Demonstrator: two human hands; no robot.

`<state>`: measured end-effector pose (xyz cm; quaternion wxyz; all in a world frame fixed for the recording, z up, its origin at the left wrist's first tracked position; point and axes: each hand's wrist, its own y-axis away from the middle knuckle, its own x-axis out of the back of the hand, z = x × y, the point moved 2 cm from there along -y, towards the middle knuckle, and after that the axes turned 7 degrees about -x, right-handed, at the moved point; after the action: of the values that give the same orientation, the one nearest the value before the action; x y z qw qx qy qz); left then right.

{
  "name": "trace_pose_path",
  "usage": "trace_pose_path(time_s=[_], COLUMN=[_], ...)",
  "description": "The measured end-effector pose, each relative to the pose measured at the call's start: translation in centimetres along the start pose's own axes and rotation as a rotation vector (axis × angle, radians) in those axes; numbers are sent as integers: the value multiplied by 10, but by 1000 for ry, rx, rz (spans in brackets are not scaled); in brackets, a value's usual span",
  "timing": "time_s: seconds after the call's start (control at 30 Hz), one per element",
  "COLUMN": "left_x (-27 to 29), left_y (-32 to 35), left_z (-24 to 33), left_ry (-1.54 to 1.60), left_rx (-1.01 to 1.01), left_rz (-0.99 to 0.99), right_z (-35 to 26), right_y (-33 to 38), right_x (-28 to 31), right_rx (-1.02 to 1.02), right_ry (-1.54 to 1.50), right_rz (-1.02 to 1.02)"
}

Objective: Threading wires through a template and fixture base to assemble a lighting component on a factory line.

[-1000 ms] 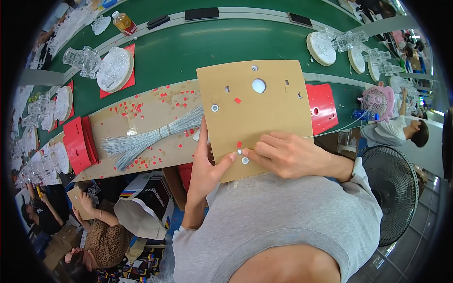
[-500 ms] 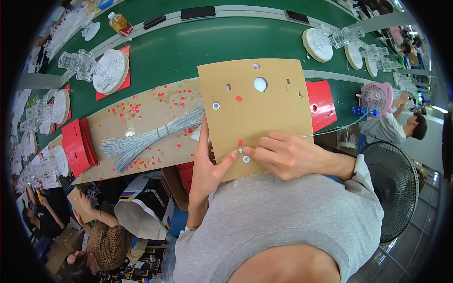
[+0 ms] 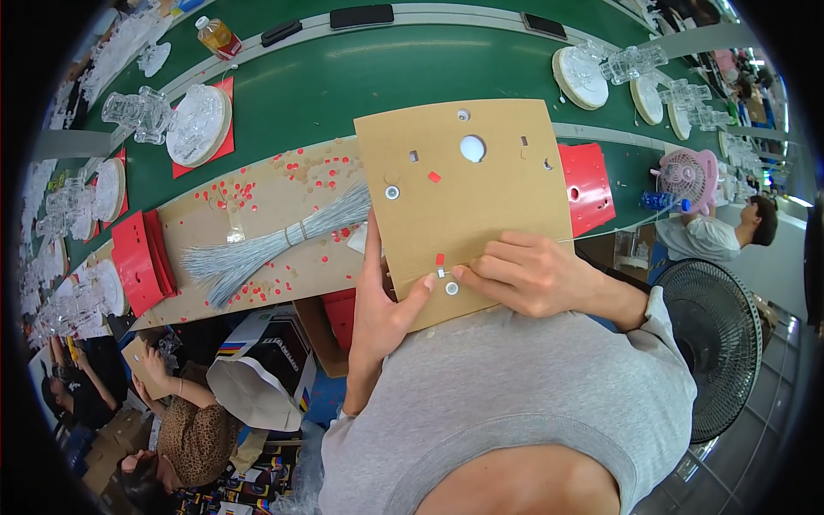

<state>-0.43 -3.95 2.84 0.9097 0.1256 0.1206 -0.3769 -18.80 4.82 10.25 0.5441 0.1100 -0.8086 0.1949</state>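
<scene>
Landmark: brown sheet point(image 3: 481, 206), held up in front of the grey shirt point(image 3: 532, 378), position nearly unchanged over the last second. Its lower left edge was gripped by the left hand point(image 3: 384, 313), thumb on the face. Near its bottom, the right hand point(image 3: 532, 279) was curled, thumb and index closed together; the fingertips had been shifted slightly right, away from the pale slot point(image 3: 442, 273). Whether anything thin was pinched could not be told. Judged: work was still being concentrated at that slot.

Surface, left to right: red sheets point(image 3: 137, 262) were stacked well left of the brown sheet; clear parts on a round white base point(image 3: 199, 124) were placed up-left of it. A silver wire bundle point(image 3: 279, 245) was laid just left of it, on a brown board point(image 3: 193, 232) strewn with red scraps. A dark phone point(image 3: 362, 16) was left beyond its top edge, across the green table point(image 3: 318, 86). Another red sheet point(image 3: 596, 176) was partly hidden by its right edge; a pink fan point(image 3: 687, 180) was set further right.

Room: far lower left of the brown sheet, a smaller board point(image 3: 137, 369) was held by a co-worker in a spotted top point(image 3: 197, 429). To its lower right, a black fan point(image 3: 717, 352) was stationed.
</scene>
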Motion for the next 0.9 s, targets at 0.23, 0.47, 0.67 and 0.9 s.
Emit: trace_pose_path(time_s=[0.23,0.47,0.67,0.9], left_x=[5,7,1,6], left_y=[5,7,7,8], left_z=[5,3,6,0], left_ry=[-22,35,69,108], left_rx=[97,54,38,9], left_rz=[-59,-77,-57,-70], right_z=[-2,-5,-1,-7], right_y=[-3,-6,4,-3], right_x=[-6,-6,2,-7], right_rx=[56,65,20,32], right_ry=[-26,-20,15,-6], right_rz=[27,61,6,77])
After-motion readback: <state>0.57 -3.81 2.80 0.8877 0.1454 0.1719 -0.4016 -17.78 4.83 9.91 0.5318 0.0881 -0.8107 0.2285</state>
